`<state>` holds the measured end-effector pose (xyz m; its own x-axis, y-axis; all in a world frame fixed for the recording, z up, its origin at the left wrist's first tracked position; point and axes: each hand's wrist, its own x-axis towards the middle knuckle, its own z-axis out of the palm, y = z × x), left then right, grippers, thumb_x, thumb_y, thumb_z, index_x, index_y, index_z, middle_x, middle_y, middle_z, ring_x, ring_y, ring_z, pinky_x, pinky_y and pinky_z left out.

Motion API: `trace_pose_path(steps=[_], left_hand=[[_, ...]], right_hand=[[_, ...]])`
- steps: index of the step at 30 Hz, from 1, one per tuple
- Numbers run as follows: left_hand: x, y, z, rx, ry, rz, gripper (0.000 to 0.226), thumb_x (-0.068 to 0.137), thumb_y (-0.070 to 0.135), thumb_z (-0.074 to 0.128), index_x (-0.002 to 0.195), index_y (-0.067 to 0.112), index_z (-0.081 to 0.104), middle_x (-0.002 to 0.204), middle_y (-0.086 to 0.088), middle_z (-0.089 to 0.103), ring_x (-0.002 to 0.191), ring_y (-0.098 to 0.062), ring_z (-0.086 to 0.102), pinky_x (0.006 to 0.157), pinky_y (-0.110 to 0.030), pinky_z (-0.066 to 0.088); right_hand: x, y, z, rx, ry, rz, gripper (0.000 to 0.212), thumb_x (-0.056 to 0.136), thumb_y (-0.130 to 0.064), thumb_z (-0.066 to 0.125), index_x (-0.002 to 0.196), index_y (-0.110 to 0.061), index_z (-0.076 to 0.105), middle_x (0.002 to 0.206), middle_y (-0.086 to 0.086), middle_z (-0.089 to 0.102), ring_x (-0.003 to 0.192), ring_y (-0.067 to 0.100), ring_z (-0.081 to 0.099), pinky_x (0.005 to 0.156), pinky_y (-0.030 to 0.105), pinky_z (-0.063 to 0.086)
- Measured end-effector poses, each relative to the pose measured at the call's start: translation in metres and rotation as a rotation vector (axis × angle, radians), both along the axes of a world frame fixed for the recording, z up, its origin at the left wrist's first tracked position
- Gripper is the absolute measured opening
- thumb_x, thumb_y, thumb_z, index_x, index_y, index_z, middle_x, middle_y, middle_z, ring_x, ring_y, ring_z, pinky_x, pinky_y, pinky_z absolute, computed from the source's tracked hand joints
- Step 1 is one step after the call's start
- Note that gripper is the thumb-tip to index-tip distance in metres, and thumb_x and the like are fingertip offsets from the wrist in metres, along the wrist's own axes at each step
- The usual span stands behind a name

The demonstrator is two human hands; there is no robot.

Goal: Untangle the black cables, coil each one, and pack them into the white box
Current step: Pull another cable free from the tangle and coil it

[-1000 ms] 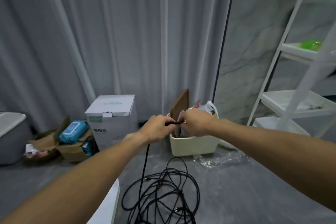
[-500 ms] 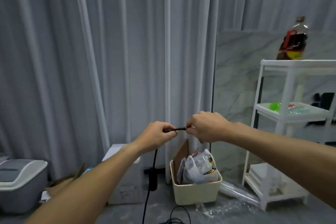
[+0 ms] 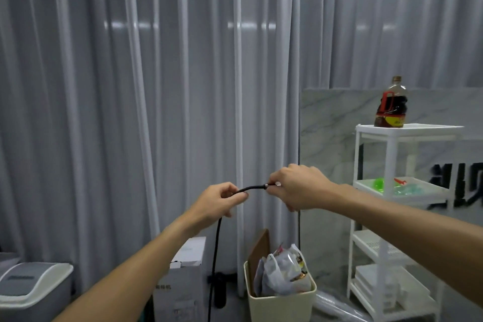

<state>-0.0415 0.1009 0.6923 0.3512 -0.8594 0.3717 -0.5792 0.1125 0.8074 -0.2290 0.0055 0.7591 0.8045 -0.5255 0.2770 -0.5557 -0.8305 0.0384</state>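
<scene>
Holding black cable (image 3: 252, 188) taut at chest height: right hand (image 3: 296, 187) pinches plug end, left hand (image 3: 218, 201) grip curled round cord just beside, rest hanging down toward floor, likely to let tangles drop free. Curtain behind, white shelf rack (image 3: 386, 191) right; open air between for pulling. White box unidentified.

two hands (image 3: 218, 202) (image 3: 298, 188), one black cable (image 3: 251, 188), one bottle (image 3: 391, 103), one white shelf rack (image 3: 386, 165), one bin (image 3: 281, 303), one cardboard box (image 3: 183, 285)
</scene>
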Motion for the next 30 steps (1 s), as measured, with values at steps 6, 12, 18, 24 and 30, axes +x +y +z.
trace_pose_path(steps=[6, 12, 18, 24, 30], left_hand=[[-0.011, 0.011, 0.018, -0.086, -0.008, 0.045, 0.023, 0.099, 0.031, 0.058, 0.095, 0.014, 0.072, 0.066, 0.018, 0.058, 0.063, 0.003, 0.047, 0.058, -0.007, 0.035], [-0.017, 0.011, 0.02, -0.037, -0.107, 0.085, 0.023, 0.097, 0.034, 0.061, 0.092, 0.016, 0.075, 0.076, 0.001, 0.059, 0.07, -0.007, 0.046, 0.058, -0.012, 0.034], [-0.019, 0.011, 0.027, 0.011, -0.151, 0.086, 0.023, 0.097, 0.031, 0.061, 0.094, 0.01, 0.073, 0.09, -0.006, 0.071, 0.081, -0.01, 0.055, 0.074, -0.023, 0.041], [-0.016, 0.031, 0.022, 0.047, 0.053, 0.069, 0.032, 0.096, 0.046, 0.058, 0.093, 0.014, 0.057, 0.067, 0.005, 0.044, 0.06, -0.011, 0.039, 0.058, -0.024, 0.036], [-0.002, 0.053, -0.009, 0.105, 0.098, 0.059, 0.039, 0.101, 0.045, 0.048, 0.095, 0.01, 0.064, 0.063, 0.006, 0.038, 0.058, -0.009, 0.04, 0.063, -0.026, 0.043]], right_hand=[[0.007, 0.008, 0.012, -0.061, -0.013, -0.017, 0.025, 0.098, -0.04, 0.05, 0.113, -0.031, 0.068, 0.086, -0.003, 0.066, 0.09, 0.021, 0.066, 0.069, 0.03, 0.046], [0.021, 0.01, -0.016, 0.08, -0.114, 0.024, 0.024, 0.096, -0.036, 0.053, 0.091, -0.018, 0.068, 0.091, -0.001, 0.052, 0.094, 0.025, 0.059, 0.072, 0.034, 0.047], [0.043, 0.022, -0.033, 0.304, -0.289, 0.161, 0.018, 0.098, -0.011, 0.04, 0.083, -0.015, 0.05, 0.077, -0.001, 0.052, 0.074, 0.02, 0.053, 0.054, 0.026, 0.036], [0.04, 0.025, -0.024, 0.539, -0.488, 0.226, 0.028, 0.101, -0.013, 0.041, 0.108, -0.011, 0.067, 0.101, 0.0, 0.065, 0.095, 0.016, 0.058, 0.067, 0.02, 0.043], [0.029, 0.008, -0.008, 0.654, -0.791, 0.084, 0.031, 0.099, -0.01, 0.041, 0.106, -0.015, 0.071, 0.098, 0.002, 0.065, 0.09, 0.016, 0.057, 0.074, 0.026, 0.046]])
